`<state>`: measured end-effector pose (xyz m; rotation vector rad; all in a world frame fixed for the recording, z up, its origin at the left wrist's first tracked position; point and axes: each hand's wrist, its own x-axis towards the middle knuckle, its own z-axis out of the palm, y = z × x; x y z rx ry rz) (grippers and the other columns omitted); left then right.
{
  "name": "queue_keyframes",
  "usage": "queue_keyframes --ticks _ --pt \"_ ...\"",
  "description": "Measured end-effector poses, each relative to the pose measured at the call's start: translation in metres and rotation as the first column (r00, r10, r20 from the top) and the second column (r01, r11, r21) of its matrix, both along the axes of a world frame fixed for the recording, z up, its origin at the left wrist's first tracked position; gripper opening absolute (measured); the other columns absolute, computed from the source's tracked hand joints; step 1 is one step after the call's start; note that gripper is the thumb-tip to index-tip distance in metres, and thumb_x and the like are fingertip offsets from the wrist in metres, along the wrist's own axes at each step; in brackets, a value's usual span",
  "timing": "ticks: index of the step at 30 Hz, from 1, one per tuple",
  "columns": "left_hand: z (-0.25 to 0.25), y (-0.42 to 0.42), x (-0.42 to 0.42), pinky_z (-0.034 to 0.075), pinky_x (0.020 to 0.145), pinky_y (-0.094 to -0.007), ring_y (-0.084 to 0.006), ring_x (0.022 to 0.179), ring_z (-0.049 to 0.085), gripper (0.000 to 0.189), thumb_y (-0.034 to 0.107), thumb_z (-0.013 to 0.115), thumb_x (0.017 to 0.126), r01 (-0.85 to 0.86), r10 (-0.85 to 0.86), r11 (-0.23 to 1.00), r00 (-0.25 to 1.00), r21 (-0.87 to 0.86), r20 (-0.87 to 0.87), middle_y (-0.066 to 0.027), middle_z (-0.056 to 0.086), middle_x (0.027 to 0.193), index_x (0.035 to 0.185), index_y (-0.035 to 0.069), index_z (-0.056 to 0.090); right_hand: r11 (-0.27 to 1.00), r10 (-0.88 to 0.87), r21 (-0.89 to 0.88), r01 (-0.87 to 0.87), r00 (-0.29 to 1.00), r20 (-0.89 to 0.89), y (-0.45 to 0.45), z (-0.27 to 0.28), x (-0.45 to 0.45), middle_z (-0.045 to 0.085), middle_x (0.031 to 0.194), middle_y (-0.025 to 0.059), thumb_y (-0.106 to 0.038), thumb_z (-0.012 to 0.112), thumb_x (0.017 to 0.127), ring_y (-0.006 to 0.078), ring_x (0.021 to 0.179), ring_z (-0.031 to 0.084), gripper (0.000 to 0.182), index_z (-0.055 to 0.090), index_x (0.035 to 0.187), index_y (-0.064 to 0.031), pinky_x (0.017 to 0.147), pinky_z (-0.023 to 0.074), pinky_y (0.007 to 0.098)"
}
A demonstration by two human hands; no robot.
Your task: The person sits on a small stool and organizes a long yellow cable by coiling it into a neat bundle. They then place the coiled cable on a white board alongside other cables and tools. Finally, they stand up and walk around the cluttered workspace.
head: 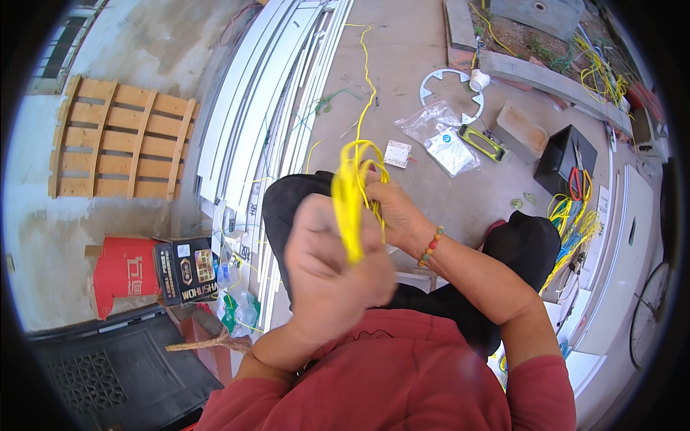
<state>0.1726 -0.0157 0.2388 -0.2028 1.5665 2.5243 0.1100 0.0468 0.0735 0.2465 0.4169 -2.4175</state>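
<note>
In front of my chest, my left hand (337,258) is closed around a looped coil of thin yellow wire (347,215); hand and coil are blurred. Just beyond it, my right hand (396,210), with a beaded bracelet (431,247) at the wrist, grips the far side of the same loops. Its fingertips are partly hidden behind the wire. From the coil, a single yellow strand (372,89) trails across the concrete floor away from me. Beyond my right hand, a white square electrical box (398,154) lies on the floor.
Long white panels and strips (253,91) line the left side. At right are a green spirit level (481,143), a plastic bag (452,145), a concrete block (520,132), a black box (566,159), red-handled scissors (575,180) and tangled wires (571,237). A wooden pallet (124,140) leans on the wall.
</note>
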Motion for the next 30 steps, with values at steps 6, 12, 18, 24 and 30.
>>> queue_keyframes --ticks 6,12,18,24,30 --pt "-0.005 -0.047 -0.011 0.025 0.032 -0.0189 -0.0046 0.042 0.031 0.024 -0.006 0.04 0.082 -0.065 0.081 0.939 0.996 0.337 -0.034 -0.004 0.035 0.08 0.105 0.0 0.038 0.999 -0.05 0.011 0.051 0.993 -0.104 0.023 0.01 -0.001 0.049 0.067 0.0038 0.0 0.044 0.072 0.012 0.049 0.047 0.028 0.049 0.1 0.0009 0.051 0.0437 0.0253" --pt "-0.053 -0.091 -0.037 0.025 0.033 -0.0181 -0.0052 0.042 0.031 0.01 -0.004 0.046 0.083 -0.138 0.109 0.944 0.988 0.3 0.111 -0.0018 0.035 0.07 0.084 0.003 0.039 0.993 -0.071 0.089 0.084 0.987 -0.142 0.055 0.008 -0.007 0.058 0.077 0.0106 0.0 0.051 0.077 0.0196 0.063 0.062 0.026 0.049 0.103 0.0026 0.073 0.0554 0.0409" --pt "-0.108 -0.085 -0.053 0.024 0.032 -0.0167 -0.0038 0.043 0.031 0.007 0.0 0.051 0.085 -0.16 0.124 0.965 0.977 0.21 0.174 -0.0007 0.039 0.067 0.085 0.004 0.045 0.99 -0.07 0.104 0.091 0.979 -0.193 0.081 -0.002 0.001 0.06 0.081 0.011 0.002 0.053 0.075 0.0195 0.063 0.063 0.022 0.053 0.097 0.0015 0.065 0.0555 0.037" --pt "-0.13 -0.068 -0.065 0.024 0.03 -0.0177 -0.0043 0.04 0.03 0.011 -0.001 0.05 0.085 -0.216 0.127 0.937 0.943 0.275 0.309 -0.0011 0.038 0.065 0.079 0.005 0.042 0.992 -0.125 -0.006 0.126 0.985 -0.12 0.099 0.003 0.002 0.055 0.079 0.0078 0.004 0.05 0.073 0.0176 0.064 0.06 0.019 0.048 0.091 -0.0023 0.064 0.054 0.0339" --pt "-0.138 -0.061 -0.079 0.023 0.03 -0.0179 -0.0049 0.04 0.03 0.014 -0.001 0.049 0.085 -0.21 0.107 0.938 0.932 0.275 0.347 -0.0009 0.037 0.064 0.077 0.005 0.04 0.987 -0.122 -0.115 0.108 0.986 -0.114 0.115 -0.012 -0.004 0.051 0.081 0.0055 0.002 0.055 0.073 0.0173 0.07 0.054 0.025 0.049 0.096 -0.0028 0.072 0.0493 0.0378"
